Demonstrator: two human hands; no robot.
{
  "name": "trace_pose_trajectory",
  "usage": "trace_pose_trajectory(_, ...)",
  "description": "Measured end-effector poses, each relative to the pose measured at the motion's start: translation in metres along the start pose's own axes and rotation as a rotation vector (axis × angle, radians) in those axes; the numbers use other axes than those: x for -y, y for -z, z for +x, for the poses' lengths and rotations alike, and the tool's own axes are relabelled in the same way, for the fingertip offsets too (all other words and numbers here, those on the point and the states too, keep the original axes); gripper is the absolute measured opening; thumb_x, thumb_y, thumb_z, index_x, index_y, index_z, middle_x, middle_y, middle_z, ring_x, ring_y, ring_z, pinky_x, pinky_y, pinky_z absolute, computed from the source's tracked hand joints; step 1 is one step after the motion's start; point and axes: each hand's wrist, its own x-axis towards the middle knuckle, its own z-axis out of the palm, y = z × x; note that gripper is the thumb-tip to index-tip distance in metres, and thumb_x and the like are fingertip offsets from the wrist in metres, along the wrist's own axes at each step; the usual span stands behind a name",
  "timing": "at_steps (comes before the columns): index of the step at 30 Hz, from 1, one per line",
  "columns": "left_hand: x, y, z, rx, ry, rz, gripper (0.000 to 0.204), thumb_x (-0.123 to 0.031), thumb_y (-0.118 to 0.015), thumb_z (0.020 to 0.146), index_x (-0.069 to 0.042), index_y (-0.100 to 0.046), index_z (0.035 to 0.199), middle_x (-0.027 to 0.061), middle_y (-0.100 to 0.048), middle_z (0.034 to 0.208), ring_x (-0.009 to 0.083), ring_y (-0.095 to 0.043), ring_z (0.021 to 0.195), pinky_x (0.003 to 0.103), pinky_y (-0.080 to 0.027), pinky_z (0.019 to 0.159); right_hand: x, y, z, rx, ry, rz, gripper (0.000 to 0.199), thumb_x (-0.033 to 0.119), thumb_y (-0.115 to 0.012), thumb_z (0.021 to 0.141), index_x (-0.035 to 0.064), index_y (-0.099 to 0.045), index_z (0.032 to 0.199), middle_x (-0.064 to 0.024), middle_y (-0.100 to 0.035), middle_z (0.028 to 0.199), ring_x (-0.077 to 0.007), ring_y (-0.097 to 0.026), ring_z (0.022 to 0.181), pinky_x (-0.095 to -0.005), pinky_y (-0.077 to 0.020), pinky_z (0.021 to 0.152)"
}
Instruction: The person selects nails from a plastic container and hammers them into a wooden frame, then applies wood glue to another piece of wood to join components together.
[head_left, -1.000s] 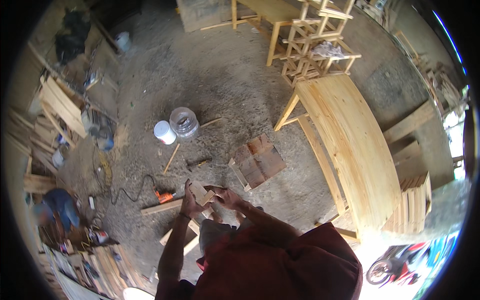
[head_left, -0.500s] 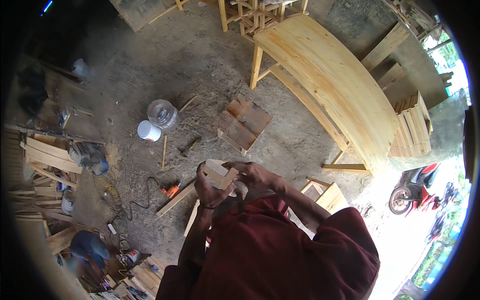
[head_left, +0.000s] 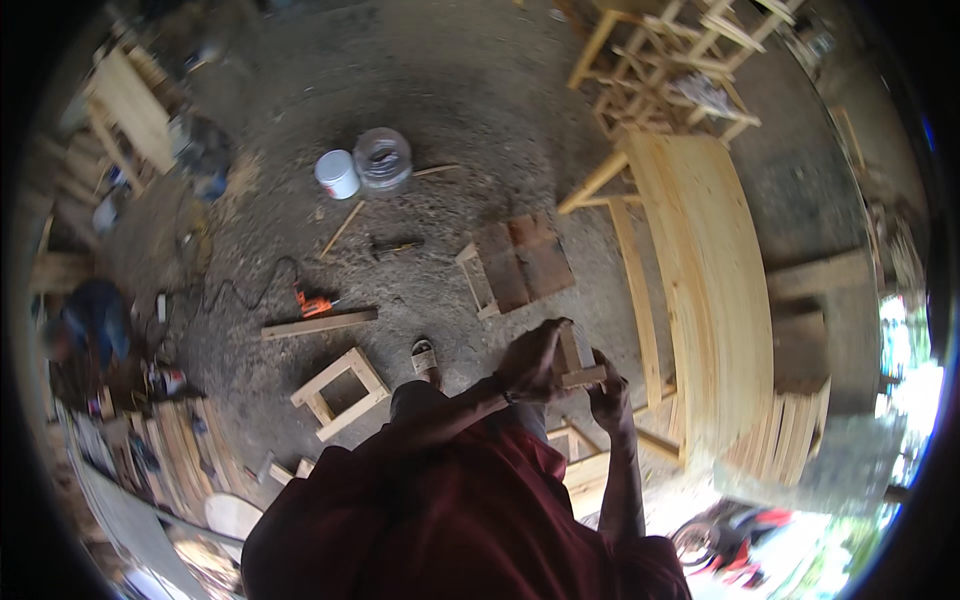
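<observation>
Just in front of my body, both hands hold a small L-shaped piece of pale wood (head_left: 584, 378), made up of a longer part and a short crosspiece. My left hand (head_left: 530, 360) is closed round its left side, its fingers bent. The fingers of my right hand (head_left: 608, 390) grip the right end of the crosspiece. Part of the wood is hidden behind my hands. Below, a worn brown low wooden box or stool (head_left: 525, 262) stands on the floor close beyond my left hand.
A long pale wooden table (head_left: 705, 290) stands to the right. On the floor at left lie an orange power drill (head_left: 315, 303) with a cord, a wooden bar (head_left: 320, 324), a rectangular wooden frame (head_left: 372, 373) and a hammer (head_left: 397, 247). A white bucket (head_left: 337, 175) stands farther off. Another person (head_left: 95, 320) crouches at far left.
My view has swung round, so the table now stands nearly upright in the picture. My hands, with the wood between them, have shifted right, and the wood is turned; a sandalled foot now shows.
</observation>
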Motion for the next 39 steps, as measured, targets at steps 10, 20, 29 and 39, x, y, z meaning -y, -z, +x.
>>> trace_pose_trajectory(10, 0.082, -0.082, 0.035, 0.0, 0.113, -0.064, 0.102, -0.04, -0.09, 0.061, -0.002, -0.037, 0.139, 0.0187, -0.059, 0.12, 0.0342, -0.061, 0.112, 0.042, -0.049, 0.098, -0.13, -0.006, 0.05, 0.188, 0.133, 0.054, 0.044, 0.01, -0.059, 0.094, 0.0003, -0.049, 0.136, -0.0248, -0.064, 0.12, -0.0412, -0.064, 0.111, -0.0443, -0.0519, 0.089)
trace_pose_trajectory(20, 0.142, -0.092, 0.078, 0.015, 0.228, 0.211, 0.125, -0.035, -0.087, 0.056, 0.0, -0.013, 0.15, 0.0287, -0.045, 0.138, 0.0396, -0.046, 0.131, 0.042, -0.038, 0.11, -0.219, -0.029, 0.139, 0.357, 0.287, 0.131, 0.035, 0.025, -0.055, 0.101, -0.0059, -0.056, 0.117, -0.0261, -0.065, 0.106, -0.04, -0.065, 0.094, -0.0448, -0.0503, 0.08)
trace_pose_trajectory(29, 0.131, -0.103, 0.078, 0.046, 0.287, 0.268, 0.137, -0.033, -0.087, 0.059, 0.0, 0.008, 0.153, 0.0279, -0.026, 0.153, 0.0395, -0.031, 0.142, 0.041, -0.029, 0.117, -0.225, -0.014, 0.152, 0.496, 0.188, 0.24, 0.054, 0.031, -0.066, 0.093, -0.0058, -0.05, 0.129, -0.0264, -0.062, 0.115, -0.0365, -0.064, 0.101, -0.0449, -0.053, 0.082)
trace_pose_trajectory(39, 0.148, -0.13, -0.016, -0.258, 0.445, 0.083, 0.142, -0.035, -0.093, 0.06, -0.006, 0.008, 0.155, 0.0264, -0.033, 0.152, 0.0364, -0.033, 0.143, 0.047, -0.029, 0.117, -0.223, -0.023, 0.154, 0.564, 0.216, 0.426, 0.064, 0.012, -0.071, 0.088, -0.0005, -0.035, 0.141, -0.0207, -0.056, 0.127, -0.0293, -0.062, 0.11, -0.0402, -0.054, 0.092)
